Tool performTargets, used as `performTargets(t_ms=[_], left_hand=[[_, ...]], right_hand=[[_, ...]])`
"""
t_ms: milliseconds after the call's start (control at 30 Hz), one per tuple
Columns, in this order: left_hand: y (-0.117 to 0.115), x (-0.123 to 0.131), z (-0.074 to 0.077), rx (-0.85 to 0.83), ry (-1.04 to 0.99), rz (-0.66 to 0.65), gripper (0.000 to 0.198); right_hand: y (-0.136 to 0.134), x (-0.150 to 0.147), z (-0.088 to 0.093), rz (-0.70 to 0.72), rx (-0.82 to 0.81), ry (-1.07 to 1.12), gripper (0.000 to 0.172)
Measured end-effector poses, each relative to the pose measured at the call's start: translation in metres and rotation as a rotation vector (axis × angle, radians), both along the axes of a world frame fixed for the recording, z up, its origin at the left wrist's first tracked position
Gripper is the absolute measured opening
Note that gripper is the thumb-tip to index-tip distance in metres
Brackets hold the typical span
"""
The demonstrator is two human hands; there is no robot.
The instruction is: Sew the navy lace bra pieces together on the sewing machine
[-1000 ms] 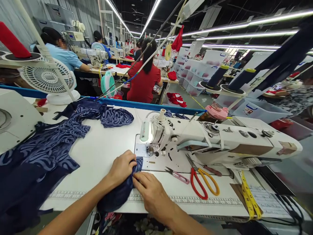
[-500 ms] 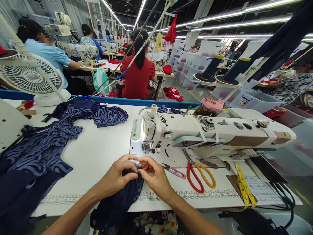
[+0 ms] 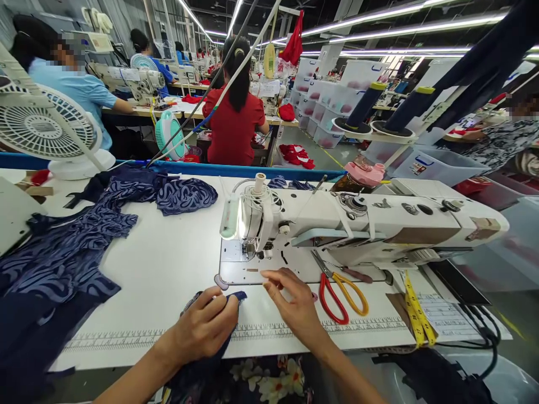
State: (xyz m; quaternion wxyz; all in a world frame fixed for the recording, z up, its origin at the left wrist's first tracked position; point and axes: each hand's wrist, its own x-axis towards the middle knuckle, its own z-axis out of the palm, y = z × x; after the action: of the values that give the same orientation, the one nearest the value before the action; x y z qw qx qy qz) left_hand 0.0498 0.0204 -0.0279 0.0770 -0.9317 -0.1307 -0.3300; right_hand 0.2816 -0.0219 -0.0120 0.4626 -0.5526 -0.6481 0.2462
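Observation:
My left hand (image 3: 207,325) is closed around a piece of dark navy fabric (image 3: 241,295). One corner sticks out past the fingertips, and the rest hangs down over the table's front edge toward my lap. To the right, apart from the cloth, my right hand (image 3: 295,307) has its thumb and fingers parted, with nothing visible between them. It covers most of the pink-handled thread snips, of which only a bit of pink (image 3: 314,297) shows. Beyond both hands is the sewing machine (image 3: 337,216), its needle area (image 3: 248,249) lit. Scissors (image 3: 332,294) with red and yellow handles lie right of my right hand.
Patterned navy garment pieces (image 3: 71,247) cover the table's left side. A printed ruler (image 3: 362,325) runs along the front edge. A yellow tape measure (image 3: 416,311) lies at right beside a paper. Thread cones (image 3: 366,106) stand behind the machine. Co-workers sit further back.
My hands have moved apart: the left drew down and left with the fabric, and the right let go of it and shifted right over the snips. The view has shifted slightly.

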Motion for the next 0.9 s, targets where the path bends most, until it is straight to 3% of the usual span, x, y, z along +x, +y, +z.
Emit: performTargets(t_ms=[167,400,533,667,900], left_hand=[[-0.006,0.004,-0.003,0.146,-0.087,-0.006,0.017],[-0.008,0.004,-0.001,0.163,-0.092,0.043,0.018],[-0.008,-0.001,0.002,0.226,-0.123,0.013,0.020],[-0.009,-0.005,-0.001,0.263,-0.132,-0.018,0.015],[-0.008,-0.004,-0.001,0.273,-0.182,-0.029,0.016]], right_hand=[[-0.005,-0.009,-0.002,0.152,0.233,-0.259,0.024],[-0.007,-0.032,0.002,0.140,0.353,-0.257,0.014],[-0.011,-0.030,0.009,0.248,0.219,-0.103,0.009],[-0.008,-0.023,0.011,0.253,0.032,0.063,0.011],[-0.002,-0.029,0.009,0.345,-0.015,0.041,0.013]])
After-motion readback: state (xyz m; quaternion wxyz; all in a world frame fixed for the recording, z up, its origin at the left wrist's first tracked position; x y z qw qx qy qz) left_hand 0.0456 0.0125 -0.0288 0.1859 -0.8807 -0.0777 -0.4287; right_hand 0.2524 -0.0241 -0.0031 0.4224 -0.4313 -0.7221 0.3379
